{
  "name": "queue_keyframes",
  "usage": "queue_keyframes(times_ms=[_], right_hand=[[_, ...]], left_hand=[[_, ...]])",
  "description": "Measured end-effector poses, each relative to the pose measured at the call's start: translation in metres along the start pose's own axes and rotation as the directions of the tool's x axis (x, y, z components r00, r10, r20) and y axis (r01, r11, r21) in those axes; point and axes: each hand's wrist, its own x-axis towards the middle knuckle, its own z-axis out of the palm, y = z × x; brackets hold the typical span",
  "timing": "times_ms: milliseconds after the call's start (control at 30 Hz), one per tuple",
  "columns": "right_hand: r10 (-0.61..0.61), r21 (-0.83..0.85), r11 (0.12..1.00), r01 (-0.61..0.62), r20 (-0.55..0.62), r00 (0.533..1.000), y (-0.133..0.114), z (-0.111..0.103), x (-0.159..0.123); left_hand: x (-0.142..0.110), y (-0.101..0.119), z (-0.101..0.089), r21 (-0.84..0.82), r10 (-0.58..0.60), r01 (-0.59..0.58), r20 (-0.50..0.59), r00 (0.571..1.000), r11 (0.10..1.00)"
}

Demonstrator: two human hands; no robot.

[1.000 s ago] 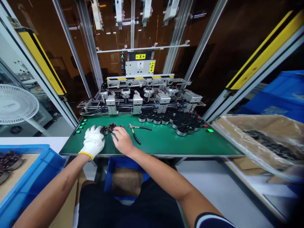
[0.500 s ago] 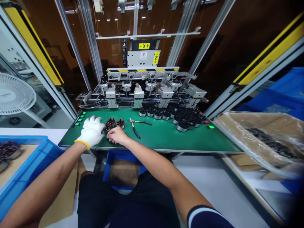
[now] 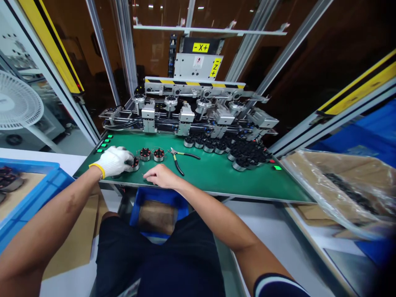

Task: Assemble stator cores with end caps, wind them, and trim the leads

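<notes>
My left hand (image 3: 115, 161) wears a white glove and is closed round a small round stator with red windings (image 3: 135, 164) on the green mat (image 3: 210, 175). Two more such stators (image 3: 145, 154) (image 3: 159, 154) stand just behind it. My bare right hand (image 3: 161, 177) rests at the mat's near edge with fingertips pinched together; what they hold is too small to make out. Black-handled pliers (image 3: 179, 160) lie to the right of the stators.
Several dark round parts (image 3: 244, 154) crowd the mat's back right, before a fixture with clamps (image 3: 198, 113). A blue bin (image 3: 156, 212) sits under the table edge. Another blue crate (image 3: 27, 198) is at left, a plastic-lined box (image 3: 343, 185) at right, a white fan (image 3: 17, 105) far left.
My right hand has drawn back from the stators to the mat's near edge. My left hand has closed over the nearest stator. The view has tilted downward.
</notes>
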Motion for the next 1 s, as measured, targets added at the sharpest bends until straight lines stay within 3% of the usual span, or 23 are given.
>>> queue_keyframes(times_ms=[133,200,333,500,633,733,867,1000], right_hand=[[-0.062,-0.147,0.989,0.029,-0.230,0.971,-0.006,-0.019,-0.003],[-0.066,-0.200,0.980,0.000,-0.320,0.945,-0.007,-0.019,-0.002],[-0.066,-0.272,0.962,-0.030,-0.337,0.939,-0.007,0.001,0.003],[-0.009,-0.250,0.964,-0.090,-0.370,0.929,0.003,0.012,0.009],[0.080,-0.097,0.986,-0.132,-0.417,0.905,0.010,0.005,0.012],[0.210,0.115,0.977,-0.179,-0.396,0.894,0.007,0.011,0.021],[0.378,0.415,0.872,-0.261,-0.230,0.897,-0.005,0.028,0.036],[0.452,0.578,0.756,-0.307,-0.121,0.884,-0.010,0.033,0.045]], left_hand=[[-0.011,-0.014,-0.013,-0.036,-0.003,0.005,0.048,0.999,0.999],[-0.009,-0.013,-0.024,-0.044,-0.058,0.059,0.016,0.998,0.997],[0.013,0.015,-0.037,-0.024,-0.112,0.110,-0.087,0.990,0.994],[0.042,0.048,-0.023,-0.023,-0.127,0.126,-0.027,0.992,0.992],[0.036,0.044,-0.012,-0.083,-0.153,0.155,0.032,0.988,0.984],[0.027,0.035,-0.008,-0.106,-0.146,0.152,0.062,0.987,0.983],[0.024,0.029,-0.004,-0.114,-0.133,0.141,0.072,0.988,0.983],[0.026,0.028,-0.005,-0.132,-0.112,0.122,0.083,0.990,0.984]])
